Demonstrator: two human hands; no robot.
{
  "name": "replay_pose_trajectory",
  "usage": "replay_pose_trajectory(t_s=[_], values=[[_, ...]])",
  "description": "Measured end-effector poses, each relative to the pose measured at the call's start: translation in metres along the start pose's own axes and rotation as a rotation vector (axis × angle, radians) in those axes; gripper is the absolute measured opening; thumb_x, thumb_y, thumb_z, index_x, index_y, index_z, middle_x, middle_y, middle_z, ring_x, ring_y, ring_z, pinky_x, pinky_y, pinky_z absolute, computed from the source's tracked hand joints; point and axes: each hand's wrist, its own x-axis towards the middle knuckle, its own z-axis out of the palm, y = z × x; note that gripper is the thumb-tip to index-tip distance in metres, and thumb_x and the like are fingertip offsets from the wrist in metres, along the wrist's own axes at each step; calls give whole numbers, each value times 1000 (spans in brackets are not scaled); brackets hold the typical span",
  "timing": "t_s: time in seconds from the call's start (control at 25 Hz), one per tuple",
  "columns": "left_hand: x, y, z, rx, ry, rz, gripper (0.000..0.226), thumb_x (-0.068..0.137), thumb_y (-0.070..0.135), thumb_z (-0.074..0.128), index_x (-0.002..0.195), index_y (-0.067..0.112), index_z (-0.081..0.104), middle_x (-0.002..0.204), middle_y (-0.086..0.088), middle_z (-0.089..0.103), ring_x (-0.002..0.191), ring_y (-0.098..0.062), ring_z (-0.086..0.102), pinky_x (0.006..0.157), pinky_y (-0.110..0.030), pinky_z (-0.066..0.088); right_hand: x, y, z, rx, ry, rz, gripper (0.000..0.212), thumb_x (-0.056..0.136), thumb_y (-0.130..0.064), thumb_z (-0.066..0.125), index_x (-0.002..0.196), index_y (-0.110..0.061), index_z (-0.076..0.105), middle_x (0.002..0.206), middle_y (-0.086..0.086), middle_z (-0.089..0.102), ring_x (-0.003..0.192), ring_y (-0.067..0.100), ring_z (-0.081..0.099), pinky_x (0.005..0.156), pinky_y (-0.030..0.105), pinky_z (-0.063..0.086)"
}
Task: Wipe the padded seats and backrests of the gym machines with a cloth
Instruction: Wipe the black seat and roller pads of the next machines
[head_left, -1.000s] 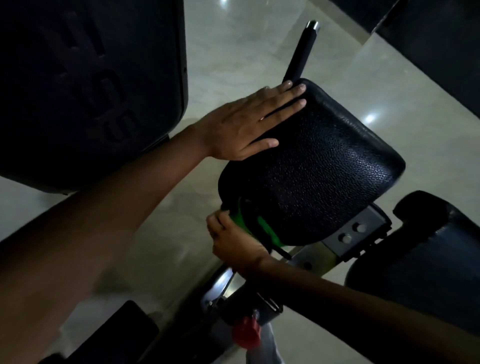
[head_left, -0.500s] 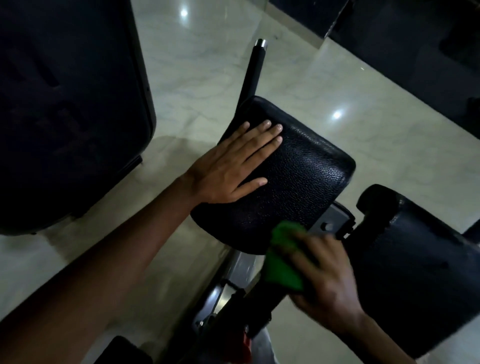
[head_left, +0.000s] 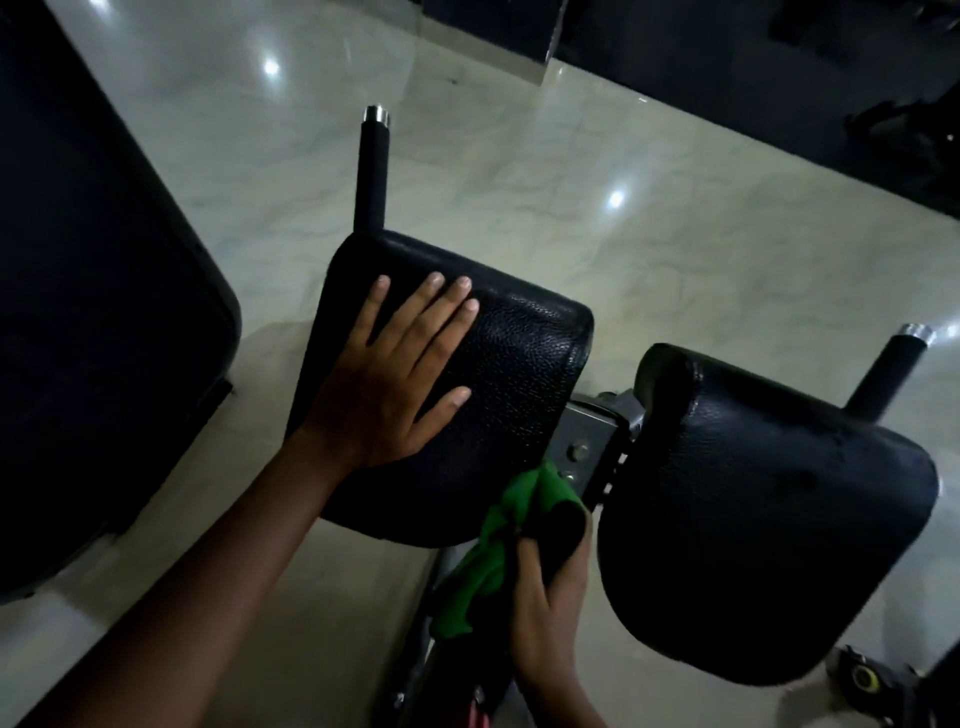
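Two black padded cushions sit side by side on a metal frame. My left hand (head_left: 395, 374) lies flat with straight fingers on the left pad (head_left: 514, 374). Below the gap between the pads, my right hand (head_left: 550, 587) grips a bunched green cloth (head_left: 498, 551). The cloth touches the lower right corner of the left pad and the grey metal bracket (head_left: 587, 441). The right pad (head_left: 769, 509) is untouched. Some of my right fingers are hidden in shadow under the cloth.
A black handle with a chrome cap (head_left: 371, 166) rises behind the left pad, another (head_left: 888, 374) behind the right pad. A large dark padded backrest (head_left: 93, 312) fills the left side. The marble floor (head_left: 519, 171) lies beyond, and dark equipment (head_left: 779, 62) stands at the back.
My right hand brought the cloth from under the left pad's near edge to the gap between the pads. My left hand stayed flat on the left pad. The view shifted, showing more of the right pad.
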Motion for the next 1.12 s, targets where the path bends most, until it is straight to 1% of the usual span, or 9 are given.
replay_pose_trajectory(t_s=[0.12,0.2,0.28,0.48,0.6,0.76,0.92,1.0,1.12], values=[[2,-2,1,32,-6,4,64,96,41,35,146,2,31,153,-15,28,143,-30,23,114,-58,16,46,-25,-1,49,43,-225,35,74,-24,50,109,-26,53,102,0,59,101,3,56,93,29,46],[3,1,1,54,-6,12,63,97,41,32,146,1,31,154,-16,27,143,-31,23,114,-59,16,85,-42,2,64,150,-246,31,75,-19,52,105,-28,53,98,-7,58,92,-10,53,85,11,40],[1,5,1,56,-11,1,63,97,39,33,146,0,30,154,-17,27,143,-32,22,114,-60,16,78,-45,5,54,142,-220,34,74,-20,52,105,-36,53,102,-15,56,93,-13,51,86,7,36],[6,24,-4,-32,18,-85,60,91,32,40,141,-1,39,150,-20,34,141,-37,25,112,-63,13,27,-24,-40,-154,-250,-201,37,66,-35,53,100,-46,51,106,-9,56,100,-1,54,86,20,43],[13,44,-9,-130,62,-182,52,89,26,42,134,2,49,143,-17,44,137,-34,34,113,-60,14,45,-57,-77,-156,-266,-330,39,63,-28,59,97,-46,60,102,-6,62,96,4,60,83,19,47],[35,98,-18,-314,66,-125,41,89,19,44,124,4,59,133,-14,55,132,-30,41,113,-53,22,69,-107,-125,-188,-193,-416,41,62,-33,59,99,-51,60,100,-13,64,94,2,61,83,17,49],[70,172,-22,-585,-4,-215,41,94,25,42,129,7,55,135,-9,53,131,-22,43,109,-37,33,126,-147,-187,-532,-89,-641,48,64,-36,57,108,-18,66,103,-6,59,91,-5,54,84,1,35],[84,208,-15,-599,-53,-274,48,95,33,40,134,8,50,141,-7,48,134,-20,39,109,-35,32,160,-151,-215,-694,-148,-620,51,65,-38,58,109,-14,66,102,-7,55,87,-8,49,80,-1,32],[98,243,0,-483,-117,-412,57,98,43,30,138,5,46,146,-7,43,139,-20,30,113,-37,22,210,-137,-240,-854,-416,-514,59,65,-48,53,116,-17,62,106,-9,52,98,7,54,85,17,38]])
